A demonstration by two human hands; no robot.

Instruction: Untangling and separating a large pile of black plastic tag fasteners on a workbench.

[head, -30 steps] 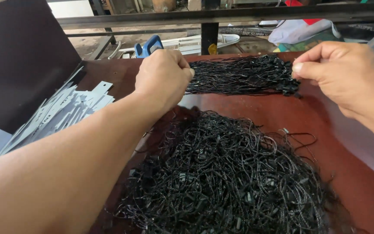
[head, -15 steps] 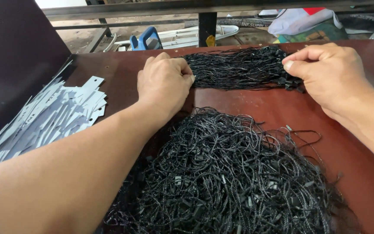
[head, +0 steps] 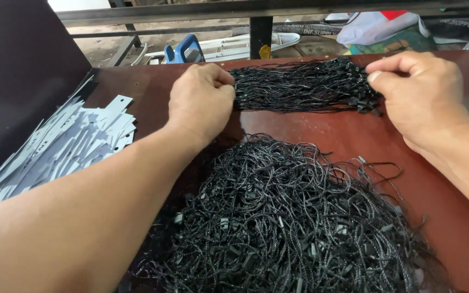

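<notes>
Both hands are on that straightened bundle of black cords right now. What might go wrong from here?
1. The straightened bundle is pinched only at its ends by the left hand and right hand; loose middle strands may slip out.
2. The tangled heap lies just in front, so stray loops could snag the bundle.
3. The left forearm passes close to the grey tag strips and might scatter them.

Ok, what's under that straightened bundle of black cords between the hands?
The bundle of black cords lies directly on the brown tabletop. The left hand and right hand cover its ends, so anything beneath those is hidden.
</notes>
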